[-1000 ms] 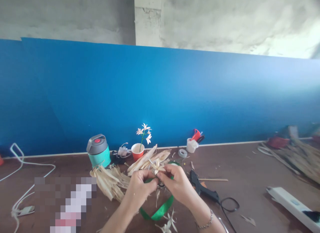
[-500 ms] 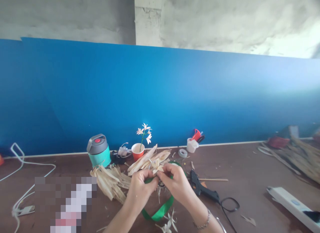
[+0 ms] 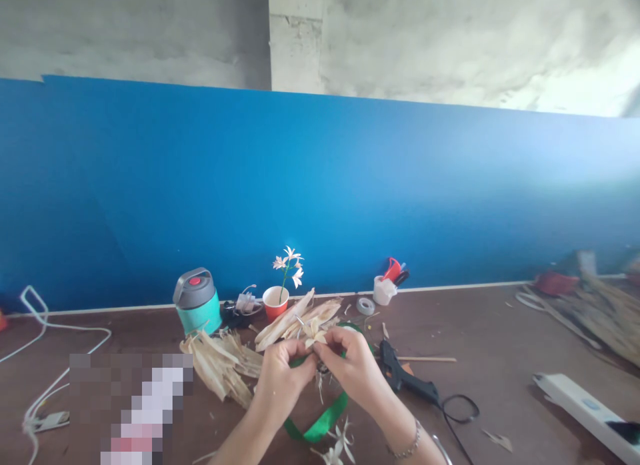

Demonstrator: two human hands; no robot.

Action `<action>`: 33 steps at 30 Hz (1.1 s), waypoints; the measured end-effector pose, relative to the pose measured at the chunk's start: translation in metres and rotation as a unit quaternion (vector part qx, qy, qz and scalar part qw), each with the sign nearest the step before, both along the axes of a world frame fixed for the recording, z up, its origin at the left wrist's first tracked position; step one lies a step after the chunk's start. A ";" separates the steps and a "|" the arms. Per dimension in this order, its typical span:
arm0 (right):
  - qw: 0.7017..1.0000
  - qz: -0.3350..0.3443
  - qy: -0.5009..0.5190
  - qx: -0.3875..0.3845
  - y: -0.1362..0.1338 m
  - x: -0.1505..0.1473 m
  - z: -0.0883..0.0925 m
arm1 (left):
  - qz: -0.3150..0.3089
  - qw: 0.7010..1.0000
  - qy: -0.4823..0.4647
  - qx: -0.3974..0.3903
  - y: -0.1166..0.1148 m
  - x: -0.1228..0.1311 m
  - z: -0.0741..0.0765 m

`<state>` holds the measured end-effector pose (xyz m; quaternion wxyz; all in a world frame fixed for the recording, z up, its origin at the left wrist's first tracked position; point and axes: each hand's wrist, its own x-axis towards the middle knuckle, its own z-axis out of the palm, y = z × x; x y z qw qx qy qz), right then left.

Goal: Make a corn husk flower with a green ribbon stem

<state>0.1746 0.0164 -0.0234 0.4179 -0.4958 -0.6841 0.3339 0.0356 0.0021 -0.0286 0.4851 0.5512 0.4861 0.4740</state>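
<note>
My left hand (image 3: 281,380) and my right hand (image 3: 353,368) meet over the brown table, fingers pinched together on a small pale husk flower (image 3: 314,332). A green ribbon (image 3: 320,420) runs from between the fingers and loops down toward me. Below the loop lies another small husk flower (image 3: 337,446). Dried corn husks (image 3: 223,365) are piled just left of my left hand, with longer husks (image 3: 293,320) behind my fingers. A bracelet circles my right wrist.
A black glue gun (image 3: 405,377) with its cord lies right of my right hand. Behind stand a teal flask (image 3: 197,300), a red cup with a flower stem (image 3: 275,300), a tape roll (image 3: 366,306) and a white cup of tools (image 3: 385,287). White cable lies far left, a husk heap far right.
Both hands have stayed together on the flower, shifting only slightly; the fingers have worked a little and the ribbon loop has moved slightly.
</note>
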 end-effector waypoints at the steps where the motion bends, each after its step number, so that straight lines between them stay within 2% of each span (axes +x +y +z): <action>1: 1.000 -0.003 -0.002 0.001 0.000 0.000 0.000 | 0.002 1.000 0.000 0.003 0.000 0.000 0.000; 18: 1.000 -0.013 -0.001 0.010 0.000 -0.001 0.000 | 0.001 1.000 -0.001 0.016 0.001 0.000 -0.005; 33: 0.999 -0.024 -0.015 0.027 -0.001 -0.002 0.003 | 0.005 1.000 -0.004 0.010 0.000 0.001 -0.002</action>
